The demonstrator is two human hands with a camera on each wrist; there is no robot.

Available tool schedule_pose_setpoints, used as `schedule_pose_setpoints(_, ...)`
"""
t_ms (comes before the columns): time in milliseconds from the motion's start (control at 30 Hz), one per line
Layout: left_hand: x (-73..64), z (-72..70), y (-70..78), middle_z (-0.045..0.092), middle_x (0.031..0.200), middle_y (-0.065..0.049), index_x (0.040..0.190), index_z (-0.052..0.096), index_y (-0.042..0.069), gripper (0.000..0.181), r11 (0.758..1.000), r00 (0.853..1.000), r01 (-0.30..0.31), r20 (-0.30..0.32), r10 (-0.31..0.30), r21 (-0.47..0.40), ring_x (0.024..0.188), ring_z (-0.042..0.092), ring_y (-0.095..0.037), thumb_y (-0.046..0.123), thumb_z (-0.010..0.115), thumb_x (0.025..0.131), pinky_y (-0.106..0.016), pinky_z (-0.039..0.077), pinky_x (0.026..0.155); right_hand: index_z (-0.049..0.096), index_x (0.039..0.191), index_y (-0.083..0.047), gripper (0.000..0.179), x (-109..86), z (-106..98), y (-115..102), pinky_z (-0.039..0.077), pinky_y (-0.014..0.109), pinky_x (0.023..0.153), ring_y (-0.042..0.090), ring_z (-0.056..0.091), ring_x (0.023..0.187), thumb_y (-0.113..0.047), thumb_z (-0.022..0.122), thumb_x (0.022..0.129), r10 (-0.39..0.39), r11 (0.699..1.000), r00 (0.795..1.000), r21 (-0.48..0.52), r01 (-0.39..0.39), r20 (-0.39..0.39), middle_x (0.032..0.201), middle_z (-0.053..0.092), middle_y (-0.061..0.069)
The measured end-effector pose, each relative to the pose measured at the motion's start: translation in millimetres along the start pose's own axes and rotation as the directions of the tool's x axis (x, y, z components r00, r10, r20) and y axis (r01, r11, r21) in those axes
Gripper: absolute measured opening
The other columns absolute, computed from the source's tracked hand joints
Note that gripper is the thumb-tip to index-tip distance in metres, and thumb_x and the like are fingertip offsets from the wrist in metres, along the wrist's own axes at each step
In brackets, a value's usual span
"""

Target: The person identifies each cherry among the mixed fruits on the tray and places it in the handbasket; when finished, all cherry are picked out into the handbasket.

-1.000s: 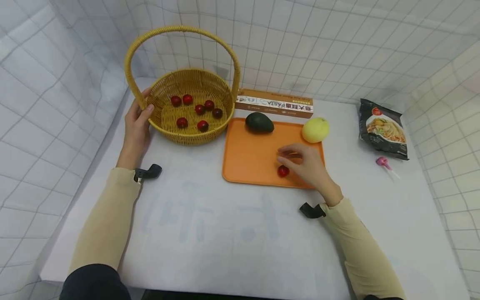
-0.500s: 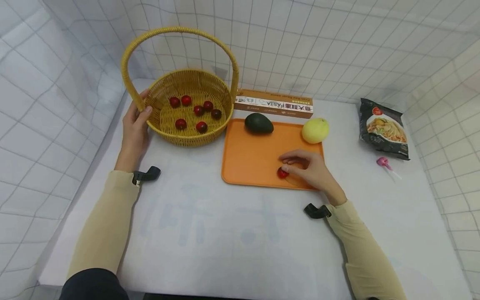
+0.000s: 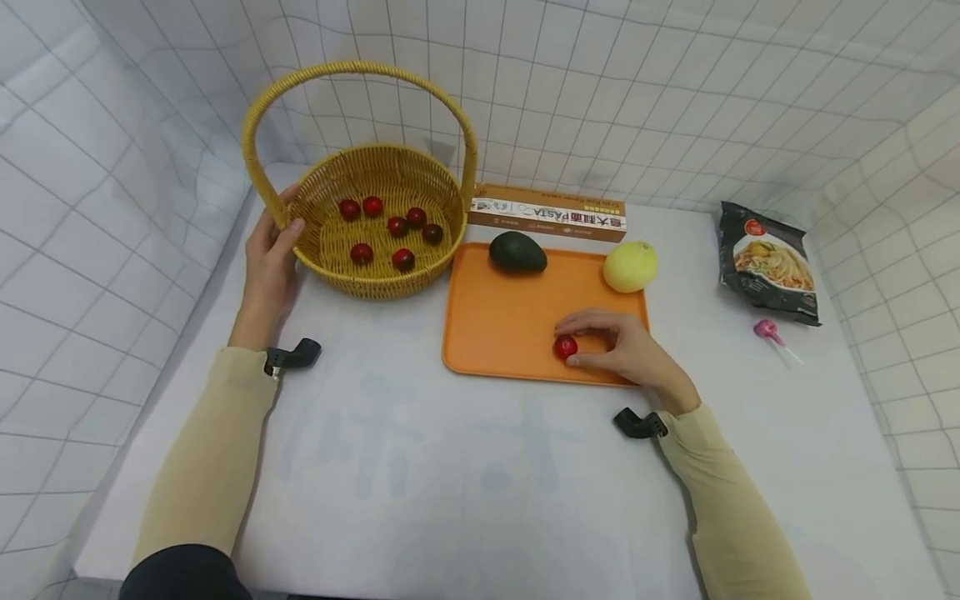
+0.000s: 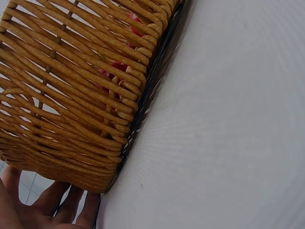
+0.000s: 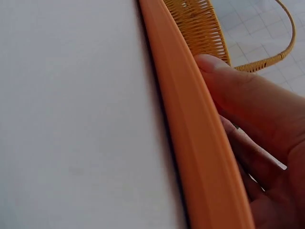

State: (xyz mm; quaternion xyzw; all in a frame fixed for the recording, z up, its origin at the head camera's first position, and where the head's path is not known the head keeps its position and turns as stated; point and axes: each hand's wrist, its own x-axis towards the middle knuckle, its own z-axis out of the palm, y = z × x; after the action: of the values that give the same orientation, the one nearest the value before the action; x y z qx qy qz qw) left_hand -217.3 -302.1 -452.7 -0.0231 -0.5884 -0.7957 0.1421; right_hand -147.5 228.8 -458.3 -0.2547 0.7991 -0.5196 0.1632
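My left hand (image 3: 268, 257) grips the side of a yellow woven basket (image 3: 367, 287) where its tall handle joins the rim, thumb over the rim. In the left wrist view the fingers (image 4: 66, 205) lie against the basket's outer wall (image 4: 66, 95). Several red cherries lie inside the basket. My right hand (image 3: 622, 346) is low over the front right of an orange tray (image 3: 495, 321), its thumb and fingertips on either side of a red cherry (image 3: 566, 347). The tray's edge (image 5: 190, 119) hides that cherry in the right wrist view.
On the tray's back part are a dark green avocado (image 3: 517, 252) and a round yellow fruit (image 3: 630, 267). A pasta box (image 3: 547, 212) stands behind it. To the right lie a black noodle packet (image 3: 768, 262) and a pink lollipop (image 3: 767, 329). White gridded cloth surrounds the table.
My right hand has come down and slightly right, its thumb and fingertips now around the cherry on the tray. The left hand keeps its grip on the basket.
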Motion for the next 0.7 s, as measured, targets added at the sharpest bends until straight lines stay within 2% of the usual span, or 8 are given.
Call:
schedule_pose_setpoints(200, 0.3, -0.7, 0.4, 0.049, 0.160, -0.011, 0.153, 0.056, 0.012, 0.050, 1.000, 1.000, -0.011, -0.004, 0.011, 0.009, 0.144, 0.044, -0.026, 0.007, 0.062, 0.104, -0.029, 0.036, 0.115, 0.078, 0.122, -0.019, 0.036, 0.2, 4, -2, 0.047, 0.021, 0.105, 0.017, 0.061, 0.121, -0.016, 0.088, 0.088, 0.014, 1.000, 0.999, -0.008, -0.014, -0.051, 0.126, 0.073, 0.001)
schedule_pose_setpoints(433, -1.9, -0.5, -0.7, 0.049, 0.158, -0.013, 0.152, 0.057, 0.014, 0.049, 1.000, 1.000, -0.005, 0.003, 0.005, 0.006, 0.144, 0.043, -0.027, 0.010, 0.064, 0.104, -0.032, 0.034, 0.119, 0.076, 0.120, -0.018, 0.033, 0.7, 6, -8, 0.054, 0.022, 0.092, 0.017, 0.068, 0.104, -0.021, 0.087, 0.089, 0.056, 0.997, 0.992, -0.054, -0.062, -0.115, 0.116, 0.075, 0.001)
schedule_pose_setpoints(700, -3.3, -0.5, 0.6, 0.048, 0.160, -0.012, 0.153, 0.057, 0.014, 0.049, 1.000, 1.000, 0.002, 0.002, -0.002, -0.014, 0.144, 0.043, -0.027, 0.010, 0.064, 0.104, -0.032, 0.035, 0.117, 0.075, 0.120, -0.022, 0.035, 19.8, 18, -42, 0.058, 0.030, 0.091, 0.014, 0.071, 0.102, -0.032, 0.087, 0.089, 0.055, 0.986, 0.996, -0.153, -0.066, -0.072, 0.111, 0.076, -0.004)
